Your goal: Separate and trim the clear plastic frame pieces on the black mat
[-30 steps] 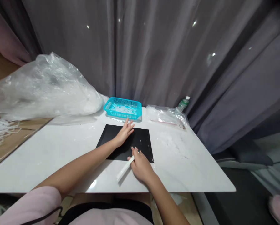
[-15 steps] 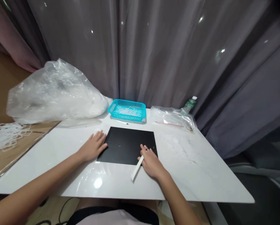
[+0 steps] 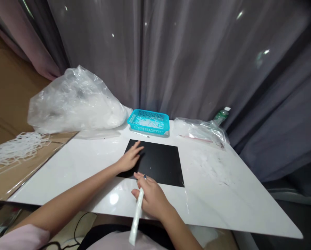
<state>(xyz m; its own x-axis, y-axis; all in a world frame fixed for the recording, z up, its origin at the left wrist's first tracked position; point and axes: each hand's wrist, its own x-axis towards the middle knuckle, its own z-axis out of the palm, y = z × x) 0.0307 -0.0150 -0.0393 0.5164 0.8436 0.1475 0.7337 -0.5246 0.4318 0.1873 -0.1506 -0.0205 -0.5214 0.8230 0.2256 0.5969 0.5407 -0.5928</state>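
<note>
1. One white strip [image 3: 136, 218], gripped near its upper end by the right hand [image 3: 152, 196]; lower end projects toward the body, probably to keep its length off the sheet.
2. One black sheet [image 3: 160, 161], flat before the person, apparently a dark ground against which pale bits show.
3. One left hand [image 3: 129, 159], open, fingers spread over the sheet's left part, perhaps steadying it; contact cannot be told.
4. One glossy white counter [image 3: 210, 205]. Behind the sheet: blue basket [image 3: 150, 129], white pieces inside. Farther left, bulky clear bag [image 3: 79, 107]; right, flat plastic bag [image 3: 197, 128], green bottle [image 3: 221, 115].
5. Grey curtain [image 3: 186, 62] behind; cardboard [image 3: 14, 182] at left, bearing white loops [image 3: 19, 149].
</note>
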